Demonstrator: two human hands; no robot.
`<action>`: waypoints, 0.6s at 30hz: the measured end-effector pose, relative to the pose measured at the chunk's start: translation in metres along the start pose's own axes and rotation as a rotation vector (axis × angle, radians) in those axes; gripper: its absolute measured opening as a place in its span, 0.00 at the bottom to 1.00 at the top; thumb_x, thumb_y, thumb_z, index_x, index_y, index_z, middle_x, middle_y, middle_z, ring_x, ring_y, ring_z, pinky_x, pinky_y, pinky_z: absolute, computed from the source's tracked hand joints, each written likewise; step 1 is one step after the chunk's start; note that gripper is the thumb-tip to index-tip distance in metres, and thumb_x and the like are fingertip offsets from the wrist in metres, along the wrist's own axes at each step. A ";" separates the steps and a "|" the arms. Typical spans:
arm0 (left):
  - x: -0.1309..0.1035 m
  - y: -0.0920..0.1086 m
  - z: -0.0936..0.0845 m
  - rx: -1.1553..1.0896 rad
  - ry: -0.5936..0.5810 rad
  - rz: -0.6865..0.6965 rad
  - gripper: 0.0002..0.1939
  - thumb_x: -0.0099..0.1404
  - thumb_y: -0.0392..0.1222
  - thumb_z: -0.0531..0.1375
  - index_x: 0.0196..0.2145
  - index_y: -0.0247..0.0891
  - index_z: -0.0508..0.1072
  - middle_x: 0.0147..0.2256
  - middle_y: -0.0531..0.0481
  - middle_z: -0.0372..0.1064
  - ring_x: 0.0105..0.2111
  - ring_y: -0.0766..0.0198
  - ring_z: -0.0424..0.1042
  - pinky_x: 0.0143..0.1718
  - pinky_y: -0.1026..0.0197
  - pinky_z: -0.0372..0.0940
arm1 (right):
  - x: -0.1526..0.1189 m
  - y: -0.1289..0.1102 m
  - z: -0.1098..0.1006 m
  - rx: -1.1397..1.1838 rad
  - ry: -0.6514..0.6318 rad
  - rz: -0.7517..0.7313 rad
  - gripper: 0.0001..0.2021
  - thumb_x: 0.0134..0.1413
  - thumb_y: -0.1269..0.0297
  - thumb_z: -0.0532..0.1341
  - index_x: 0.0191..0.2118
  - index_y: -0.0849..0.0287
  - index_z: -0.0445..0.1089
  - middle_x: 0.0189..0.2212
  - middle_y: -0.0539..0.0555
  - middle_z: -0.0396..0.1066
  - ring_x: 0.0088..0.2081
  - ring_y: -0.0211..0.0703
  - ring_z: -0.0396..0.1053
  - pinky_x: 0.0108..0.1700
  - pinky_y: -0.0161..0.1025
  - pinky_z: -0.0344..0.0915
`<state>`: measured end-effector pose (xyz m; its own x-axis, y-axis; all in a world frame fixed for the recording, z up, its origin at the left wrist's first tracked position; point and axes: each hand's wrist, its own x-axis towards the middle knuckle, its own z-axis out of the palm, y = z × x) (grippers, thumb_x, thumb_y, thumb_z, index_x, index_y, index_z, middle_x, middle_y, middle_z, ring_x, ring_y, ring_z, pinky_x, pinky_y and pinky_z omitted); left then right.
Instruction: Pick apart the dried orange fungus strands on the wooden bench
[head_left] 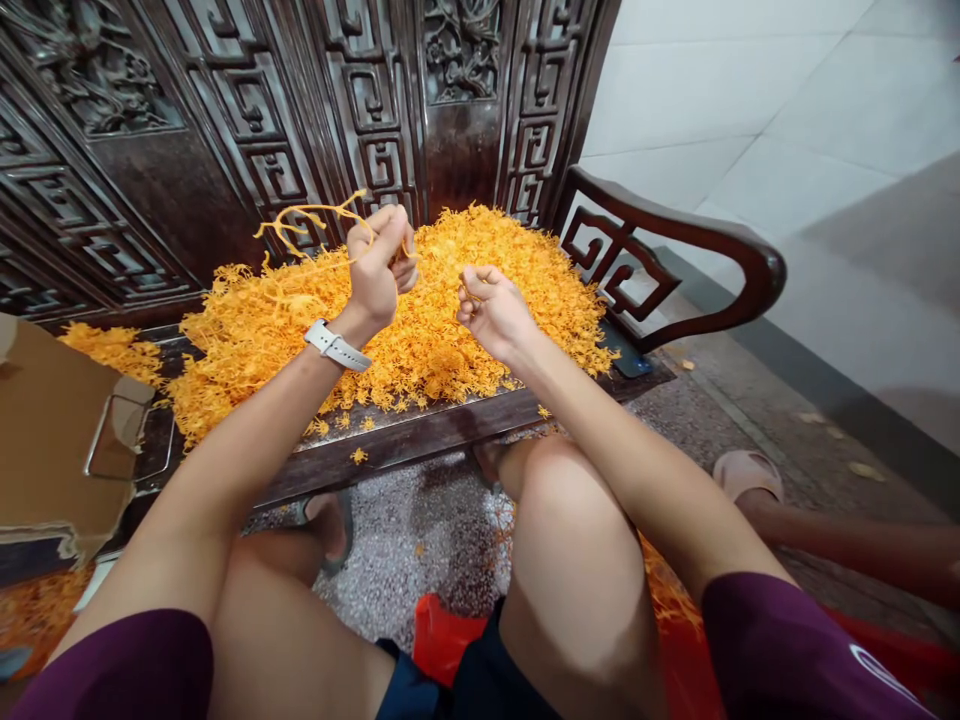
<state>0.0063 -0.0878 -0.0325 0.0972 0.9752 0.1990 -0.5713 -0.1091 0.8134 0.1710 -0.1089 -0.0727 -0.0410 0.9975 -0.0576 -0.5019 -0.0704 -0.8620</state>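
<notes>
A large heap of small orange pieces [450, 350] covers the seat of a dark carved wooden bench. Above its left part, my left hand [382, 262], with a pale watch on the wrist, is closed on a branching orange strand [300, 222] that sticks out to the left. To its right, my right hand [491, 308] is pinched over the heap, a little apart from the left one. Whatever lies between its fingertips is too small to make out.
An open cardboard box [67, 430] stands at the left beside a metal wire handle. The bench's curved armrest [697, 235] is at the right. A phone [631, 362] lies below it. Another person's foot [750, 478] is on the floor at right, near red plastic [446, 635].
</notes>
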 end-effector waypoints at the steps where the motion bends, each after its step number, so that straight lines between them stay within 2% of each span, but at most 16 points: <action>1: 0.005 0.002 -0.004 0.021 0.000 0.058 0.22 0.78 0.46 0.55 0.25 0.40 0.60 0.16 0.59 0.41 0.15 0.74 0.41 0.20 0.64 0.35 | 0.000 -0.002 -0.001 -0.013 -0.010 -0.022 0.11 0.64 0.69 0.65 0.32 0.55 0.63 0.24 0.46 0.66 0.24 0.32 0.57 0.27 0.33 0.54; 3: 0.018 0.006 -0.014 0.037 0.008 0.121 0.23 0.79 0.46 0.53 0.25 0.40 0.57 0.17 0.58 0.39 0.16 0.72 0.37 0.21 0.62 0.33 | 0.000 -0.003 0.000 -0.053 -0.044 -0.078 0.12 0.61 0.70 0.66 0.30 0.55 0.62 0.24 0.46 0.64 0.25 0.33 0.57 0.27 0.34 0.53; 5: 0.030 0.008 -0.023 0.016 0.013 0.094 0.25 0.80 0.53 0.51 0.25 0.40 0.55 0.17 0.58 0.37 0.17 0.70 0.34 0.22 0.59 0.31 | -0.003 -0.002 0.004 -0.115 -0.100 -0.135 0.14 0.59 0.69 0.68 0.29 0.55 0.61 0.23 0.45 0.61 0.25 0.33 0.57 0.27 0.35 0.53; 8: 0.044 0.014 -0.042 -0.019 0.045 0.093 0.28 0.81 0.60 0.46 0.27 0.40 0.52 0.19 0.58 0.33 0.19 0.70 0.32 0.24 0.59 0.28 | -0.015 0.001 0.012 -0.234 -0.231 -0.217 0.18 0.58 0.59 0.72 0.29 0.54 0.61 0.22 0.44 0.60 0.24 0.33 0.57 0.27 0.36 0.56; 10: 0.048 0.023 -0.063 -0.071 0.085 0.145 0.29 0.81 0.61 0.43 0.28 0.38 0.50 0.21 0.58 0.30 0.20 0.70 0.32 0.26 0.61 0.27 | -0.030 -0.001 0.017 -0.299 -0.362 -0.261 0.21 0.55 0.52 0.74 0.30 0.54 0.63 0.22 0.44 0.61 0.24 0.33 0.58 0.27 0.36 0.58; 13: 0.047 0.048 -0.106 -0.147 0.170 0.147 0.31 0.80 0.65 0.37 0.29 0.38 0.48 0.23 0.56 0.25 0.21 0.69 0.31 0.28 0.62 0.25 | -0.054 -0.011 0.021 -0.383 -0.544 -0.255 0.23 0.52 0.46 0.75 0.31 0.54 0.65 0.23 0.45 0.63 0.24 0.33 0.61 0.27 0.36 0.61; 15: 0.044 0.068 -0.135 -0.125 0.280 0.163 0.31 0.81 0.63 0.36 0.28 0.37 0.48 0.22 0.56 0.26 0.20 0.69 0.31 0.27 0.62 0.25 | -0.061 -0.019 0.019 -0.440 -0.547 -0.257 0.21 0.54 0.47 0.74 0.33 0.55 0.67 0.24 0.46 0.65 0.25 0.34 0.63 0.28 0.36 0.63; 18: 0.042 0.094 -0.161 -0.080 0.383 0.183 0.29 0.82 0.57 0.41 0.26 0.38 0.51 0.18 0.57 0.32 0.17 0.70 0.31 0.23 0.60 0.27 | -0.048 -0.019 0.011 -0.450 -0.369 -0.270 0.16 0.55 0.52 0.75 0.40 0.54 0.71 0.32 0.50 0.71 0.32 0.38 0.70 0.35 0.37 0.71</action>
<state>-0.1743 -0.0263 -0.0361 -0.3125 0.9439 0.1070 -0.6141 -0.2866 0.7354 0.1732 -0.1556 -0.0476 -0.2988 0.9063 0.2988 -0.1278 0.2723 -0.9537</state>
